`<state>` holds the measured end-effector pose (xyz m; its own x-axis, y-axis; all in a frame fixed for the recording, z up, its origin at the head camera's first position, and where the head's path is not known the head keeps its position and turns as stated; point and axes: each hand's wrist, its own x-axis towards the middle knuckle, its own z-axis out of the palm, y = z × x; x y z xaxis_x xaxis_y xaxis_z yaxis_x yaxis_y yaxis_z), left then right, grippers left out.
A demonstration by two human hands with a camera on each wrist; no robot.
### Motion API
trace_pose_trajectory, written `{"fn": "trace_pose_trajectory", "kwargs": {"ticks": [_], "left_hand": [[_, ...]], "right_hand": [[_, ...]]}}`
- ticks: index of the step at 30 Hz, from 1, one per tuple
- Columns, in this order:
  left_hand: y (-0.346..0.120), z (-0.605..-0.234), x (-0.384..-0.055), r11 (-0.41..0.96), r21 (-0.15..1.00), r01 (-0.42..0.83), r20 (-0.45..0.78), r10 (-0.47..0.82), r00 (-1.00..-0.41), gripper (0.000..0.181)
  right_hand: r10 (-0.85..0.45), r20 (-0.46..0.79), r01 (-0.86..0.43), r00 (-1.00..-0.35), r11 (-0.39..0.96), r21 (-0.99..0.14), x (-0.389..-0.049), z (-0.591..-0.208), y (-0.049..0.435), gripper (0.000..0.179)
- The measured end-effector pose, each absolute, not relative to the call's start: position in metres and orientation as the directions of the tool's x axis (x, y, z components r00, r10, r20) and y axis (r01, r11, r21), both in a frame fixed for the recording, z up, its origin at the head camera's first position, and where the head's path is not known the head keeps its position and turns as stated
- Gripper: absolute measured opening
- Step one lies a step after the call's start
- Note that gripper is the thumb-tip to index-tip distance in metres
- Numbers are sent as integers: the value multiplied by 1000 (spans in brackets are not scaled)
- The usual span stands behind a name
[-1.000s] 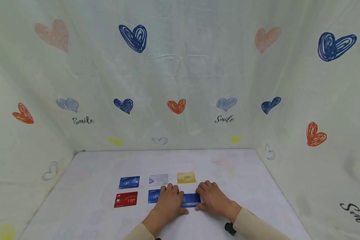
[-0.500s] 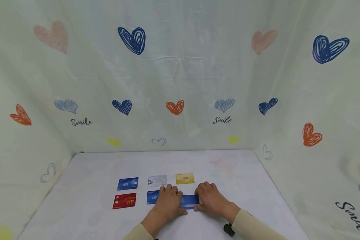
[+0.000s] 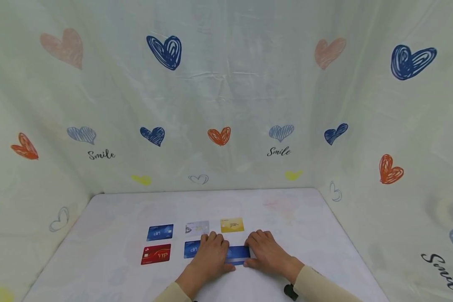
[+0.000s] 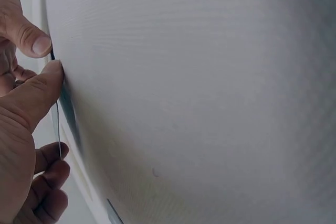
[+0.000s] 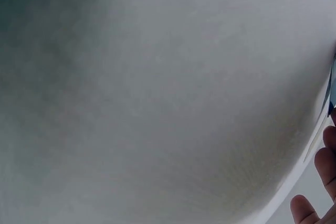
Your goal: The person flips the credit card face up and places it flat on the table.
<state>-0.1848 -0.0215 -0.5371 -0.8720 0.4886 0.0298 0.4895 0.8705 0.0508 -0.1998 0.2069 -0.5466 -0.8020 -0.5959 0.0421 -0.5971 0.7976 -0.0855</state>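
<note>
My left hand (image 3: 212,255) holds the left end of a dark blue card (image 3: 238,255) with a paler stripe, low over the white table. At the card's right end, my right hand (image 3: 267,253) grips the edge between thumb and fingers. In the left wrist view the card's thin edge (image 4: 58,124) runs between the left thumb (image 4: 39,90) and the fingers beneath. A second blue card (image 3: 191,249) lies left of the left hand, which partly covers it. The right wrist view catches only some fingertips (image 5: 326,166) and a sliver of card.
Flat on the white table (image 3: 305,218) lie a blue card (image 3: 160,232), a red VIP card (image 3: 156,254), a silver card (image 3: 197,228) and a yellow card (image 3: 232,225). A pale curtain (image 3: 226,96) printed with hearts rises behind and at both sides.
Both hands keep their hold on the dark blue card and the other cards stay in place. The head view has shifted slightly.
</note>
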Motion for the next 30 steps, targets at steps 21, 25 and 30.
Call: {"fn": "trace_pose_trajectory", "kwargs": {"ticks": [21,25,30], "left_hand": [[-26,-524,-188,865,13,502,92,498,-862,69],[-28,-516,-190,872,1,490,115,487,-866,71],[-31,-509,-187,869,13,494,137,488,-862,71]], "right_hand": [[-645,235,-658,-727,753,31,-198,-544,204,54],[-642,241,-654,-727,755,40,-202,-540,202,54],[-647,278,-664,-709,747,45,-203,-540,200,56]]}}
